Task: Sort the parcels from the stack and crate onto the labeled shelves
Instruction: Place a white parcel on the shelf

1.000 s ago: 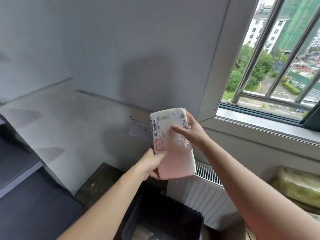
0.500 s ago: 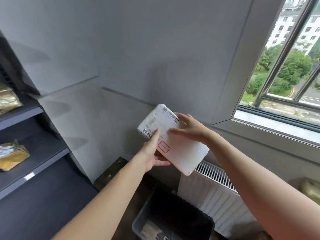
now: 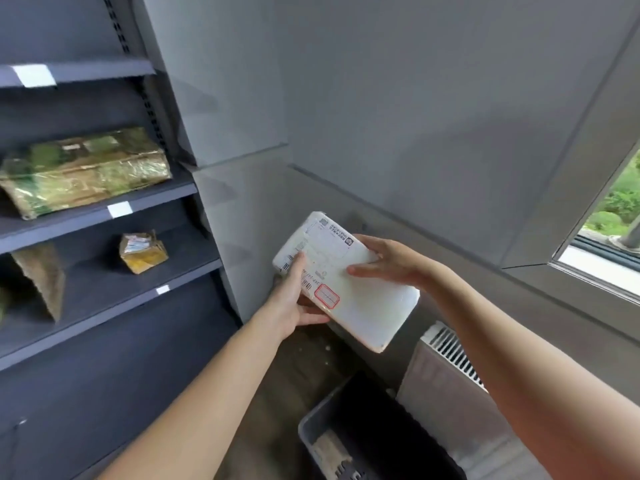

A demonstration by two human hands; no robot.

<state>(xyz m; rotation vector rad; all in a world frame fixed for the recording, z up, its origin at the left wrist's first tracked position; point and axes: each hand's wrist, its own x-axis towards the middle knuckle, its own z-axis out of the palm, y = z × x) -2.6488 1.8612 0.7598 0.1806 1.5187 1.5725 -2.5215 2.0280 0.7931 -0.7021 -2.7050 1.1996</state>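
Note:
A flat white parcel (image 3: pixel 363 299) with a printed shipping label and a red-bordered sticker is held tilted in front of the grey wall. My left hand (image 3: pixel 294 303) grips its lower left edge, thumb on the label and fingers beneath. My right hand (image 3: pixel 391 261) holds its upper right edge, fingers laid across the top face. Dark shelves (image 3: pixel 104 213) with small white labels stand to the left. A dark grey crate (image 3: pixel 346 431) sits on the floor below the parcel, with something pale inside.
On the shelves lie a large green-gold wrapped parcel (image 3: pixel 86 168), a small yellow parcel (image 3: pixel 142 252) and a brown parcel (image 3: pixel 41 282) leaning upright. A white radiator (image 3: pixel 450 375) stands at the right under the window (image 3: pixel 609 216).
The view has swung left, bringing the shelves into sight. Both hands have carried the white parcel leftward and tipped it from upright to a slant.

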